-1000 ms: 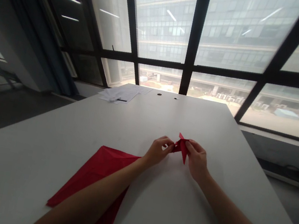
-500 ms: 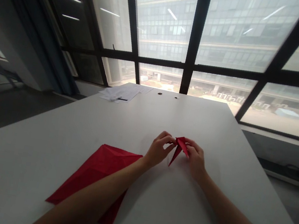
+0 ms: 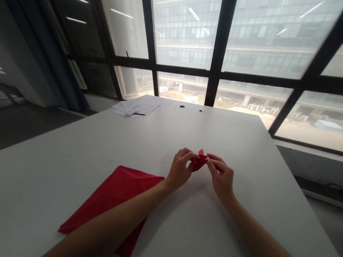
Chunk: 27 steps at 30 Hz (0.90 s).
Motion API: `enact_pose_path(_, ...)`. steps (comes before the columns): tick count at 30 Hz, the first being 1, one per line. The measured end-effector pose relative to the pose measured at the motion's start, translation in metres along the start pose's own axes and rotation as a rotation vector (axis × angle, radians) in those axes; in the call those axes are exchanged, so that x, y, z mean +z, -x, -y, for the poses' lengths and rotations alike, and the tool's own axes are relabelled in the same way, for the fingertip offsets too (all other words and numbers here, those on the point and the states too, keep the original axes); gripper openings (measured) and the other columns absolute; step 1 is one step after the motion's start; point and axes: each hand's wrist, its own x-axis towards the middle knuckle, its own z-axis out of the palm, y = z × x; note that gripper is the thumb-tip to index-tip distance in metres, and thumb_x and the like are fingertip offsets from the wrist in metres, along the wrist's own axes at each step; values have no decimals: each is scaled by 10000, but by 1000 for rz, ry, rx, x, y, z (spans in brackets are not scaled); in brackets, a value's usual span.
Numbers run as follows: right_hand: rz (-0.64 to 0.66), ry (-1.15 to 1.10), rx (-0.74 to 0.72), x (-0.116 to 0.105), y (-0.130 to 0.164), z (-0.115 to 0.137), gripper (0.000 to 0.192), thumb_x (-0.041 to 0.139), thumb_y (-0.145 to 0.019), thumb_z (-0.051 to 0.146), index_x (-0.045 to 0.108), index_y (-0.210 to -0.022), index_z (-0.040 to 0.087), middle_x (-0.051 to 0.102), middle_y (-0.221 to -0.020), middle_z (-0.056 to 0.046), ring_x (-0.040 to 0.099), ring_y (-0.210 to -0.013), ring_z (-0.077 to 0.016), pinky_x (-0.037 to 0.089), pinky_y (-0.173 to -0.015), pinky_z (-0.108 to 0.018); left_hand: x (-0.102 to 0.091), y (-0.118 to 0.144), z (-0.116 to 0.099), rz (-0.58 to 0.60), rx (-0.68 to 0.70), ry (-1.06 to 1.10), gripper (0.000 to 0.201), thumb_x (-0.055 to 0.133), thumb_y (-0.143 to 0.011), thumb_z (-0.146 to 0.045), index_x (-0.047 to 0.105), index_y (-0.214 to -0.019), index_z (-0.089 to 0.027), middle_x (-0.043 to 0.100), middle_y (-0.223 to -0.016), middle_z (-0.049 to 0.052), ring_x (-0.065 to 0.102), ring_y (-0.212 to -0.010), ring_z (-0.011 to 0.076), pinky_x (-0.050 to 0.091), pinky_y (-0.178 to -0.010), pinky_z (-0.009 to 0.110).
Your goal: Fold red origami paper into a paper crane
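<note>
1. Red sheet point(image 3: 113, 202) lies flat on the table point(image 3: 52, 170), under the left forearm, at 7 o'clock from the hands.
2. Left hand point(image 3: 179, 169) and right hand point(image 3: 222, 178) both pinch the small red fold point(image 3: 199, 160) between fingertips, above the table centre.
3. White papers point(image 3: 137, 107) lie at 11 o'clock, far edge.

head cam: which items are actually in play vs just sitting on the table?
In play:
- small folded red paper, pinched between both hands
- left hand
- right hand

Lying about:
- large red paper sheets, flat on the white table, partly under the left forearm
- white papers at the far left corner
- two dark holes near the far edge
</note>
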Motion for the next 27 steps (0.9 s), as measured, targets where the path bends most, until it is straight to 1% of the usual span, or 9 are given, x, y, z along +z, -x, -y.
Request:
enact_pose_path(3, -23, -21, 33, 1, 0, 1, 226, 644, -878, 378, 777, -914, 199, 747, -1008, -88, 689, -936, -235, 551, -845, -378, -2, 0, 0, 2, -1, -143, 170, 676, -828, -63, 698, -871, -226, 636, -866, 22, 587, -861, 182, 451, -815, 338)
enact_pose_path(6, -117, -1, 124, -2, -1, -2, 266, 684, -834, 421, 762, -865, 169, 753, -828, -74, 690, -758, -214, 565, -721, -350, -5, 0, -2, 42, 30, -170, 67, 735, -837, -191, 730, -876, -245, 659, -866, 16, 600, -850, 176, 434, -818, 340)
enact_pose_path(9, -237, -3, 224, -5, -4, -6, 333, 762, -753, 432, 741, -947, 163, 733, -755, -53, 665, -662, -190, 548, -620, -310, -5, 0, -3, 113, 61, -138, 78, 755, -834, -286, 742, -903, -251, 686, -872, 15, 623, -849, 173, 431, -825, 337)
enact_pose_path(11, -279, -51, 288, -7, -5, -8, 420, 790, -720, 446, 719, -1025, 166, 721, -736, -39, 654, -636, -180, 535, -584, -291, -5, 0, -4, 155, 73, -130, 81, 737, -852, -306, 742, -910, -250, 698, -874, 16, 632, -850, 173, 428, -833, 337)
enact_pose_path(14, -239, -170, 363, -8, -5, -10, 483, 795, -708, 474, 701, -1071, 170, 730, -787, -46, 663, -671, -180, 538, -614, -296, -5, 0, -4, 194, 84, -159, 97, 689, -892, -322, 736, -936, -250, 706, -898, 21, 635, -866, 179, 420, -842, 344)
enact_pose_path(17, -153, -185, 411, -8, -4, -10, 422, 803, -690, 494, 735, -907, 139, 739, -782, -69, 656, -675, -187, 522, -629, -301, -6, -1, -4, 220, 77, -198, 139, 635, -929, -344, 728, -975, -251, 706, -940, 32, 631, -895, 185, 418, -853, 349)
enact_pose_path(20, -122, -111, 398, -8, -3, -10, 391, 799, -685, 504, 734, -747, 124, 715, -688, -62, 607, -603, -172, 475, -575, -289, -6, -1, -2, 261, 69, -231, 180, 602, -947, -355, 708, -1066, -270, 696, -996, 34, 621, -941, 192, 419, -873, 351)
enact_pose_path(23, -164, -91, 353, -8, -3, -12, 376, 792, -686, 498, 738, -738, 129, 699, -656, -45, 577, -580, -161, 456, -568, -288, -6, -1, 1, 329, 60, -270, 259, 590, -949, -375, 670, -1180, -290, 682, -1047, 40, 606, -981, 208, 421, -886, 359)
enact_pose_path(27, -209, -21, 275, -11, -4, -18, 358, 767, -716, 495, 733, -731, 138, 652, -618, -21, 528, -560, -144, 426, -542, -277, -6, -1, 4, 440, 51, -272, 301, 510, -981, -386, 643, -1242, -316, 659, -1116, 44, 579, -1021, 221, 427, -906, 371)
